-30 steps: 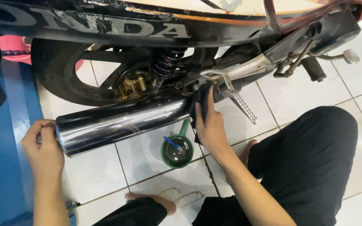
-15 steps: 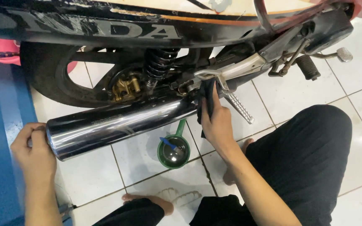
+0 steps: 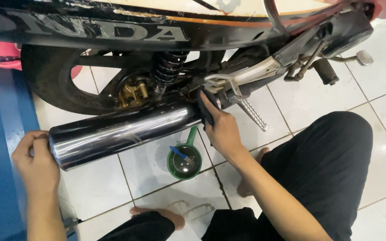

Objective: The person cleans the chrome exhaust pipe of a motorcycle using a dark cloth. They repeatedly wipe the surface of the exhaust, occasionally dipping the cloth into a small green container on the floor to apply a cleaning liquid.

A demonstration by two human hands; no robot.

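Observation:
A chrome exhaust muffler (image 3: 117, 131) runs along the side of a black motorcycle (image 3: 166, 31), just above the tiled floor. My left hand (image 3: 36, 158) is wrapped around the muffler's rear end at the lower left. My right hand (image 3: 220, 127) grips the front of the muffler where it narrows, pressing a dark cloth (image 3: 204, 107) against it below the silver footpeg bracket (image 3: 242, 78). I crouch beside the bike, with my black-trousered knee (image 3: 327, 178) at the right.
A green funnel (image 3: 184, 160) with a blue-tipped item inside lies on the white tiles under the muffler. The rear wheel (image 3: 63, 85), a black shock spring (image 3: 168, 69) and a gold brake caliper (image 3: 132, 93) sit behind it. A blue stand (image 3: 1, 178) borders the left.
The view has shifted slightly, and the muffler's rear end with my left hand sits lower and further left than a second ago. My right hand keeps its grip at the front.

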